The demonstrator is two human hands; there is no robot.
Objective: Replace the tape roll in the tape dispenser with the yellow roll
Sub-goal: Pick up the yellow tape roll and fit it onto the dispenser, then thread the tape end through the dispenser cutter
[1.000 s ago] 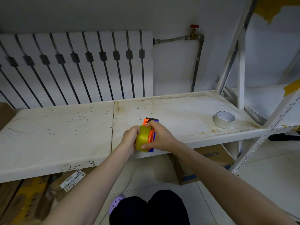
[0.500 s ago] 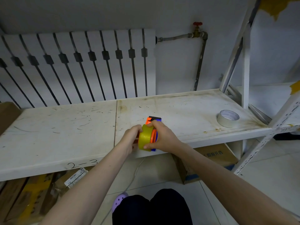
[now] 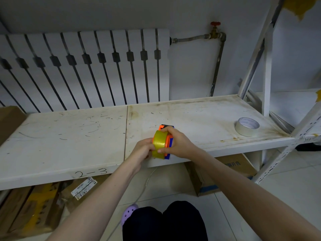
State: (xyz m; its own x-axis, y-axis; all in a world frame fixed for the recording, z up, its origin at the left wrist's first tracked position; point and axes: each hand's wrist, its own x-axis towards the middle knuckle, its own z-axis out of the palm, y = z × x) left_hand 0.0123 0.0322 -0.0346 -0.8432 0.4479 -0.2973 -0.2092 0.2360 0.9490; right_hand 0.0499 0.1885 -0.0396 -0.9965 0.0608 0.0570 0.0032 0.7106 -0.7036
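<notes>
Both hands still clamp it: left hand (image 3: 143, 150) on the yellow roll (image 3: 159, 144), right hand (image 3: 177, 145) on the dispenser (image 3: 169, 142). Barely moved since earlier. Grey roll (image 3: 247, 126) sits far right of it.

The right hand (image 3: 178, 145) covers most of the tape dispenser (image 3: 169, 136); only orange and blue edges show. The left hand (image 3: 143, 151) hides the yellow roll's (image 3: 159, 145) left face, so its seating cannot be told. The print on the cardboard box (image 3: 232, 166) under the shelf (image 3: 60, 145) is too small to read.
</notes>
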